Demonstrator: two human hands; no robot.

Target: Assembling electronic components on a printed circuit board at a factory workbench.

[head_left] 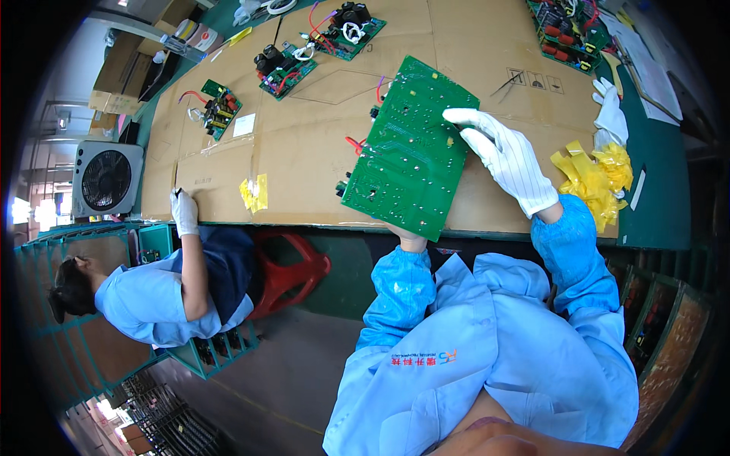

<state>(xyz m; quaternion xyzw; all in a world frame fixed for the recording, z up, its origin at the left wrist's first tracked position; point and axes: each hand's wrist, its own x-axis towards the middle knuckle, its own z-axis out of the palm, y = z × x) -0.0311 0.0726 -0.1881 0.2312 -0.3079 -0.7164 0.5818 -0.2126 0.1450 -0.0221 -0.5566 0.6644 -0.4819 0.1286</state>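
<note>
A large green circuit board (pixel 414 152) is held up tilted over the table, its solder side showing. My left hand (pixel 411 237) grips it from behind at the lower edge; the board covers most of its fingers. Wires and dark parts stick out past the board's left edge. My right hand (pixel 506 156), in a white striped glove, reaches over the board's upper right. Its thumb and forefinger are stretched out and slightly apart, with their tips at the board's face. Whether something tiny sits between those fingertips is too small to tell.
Cardboard (pixel 304 159) covers the table. Populated boards (pixel 285 70) lie at the back, with stacked ones (pixel 566 34) at far right. Yellow tape scraps (pixel 589 178) and a spare glove (pixel 608 114) lie on the right. A co-worker (pixel 163 285) sits on the left near a fan (pixel 106 178).
</note>
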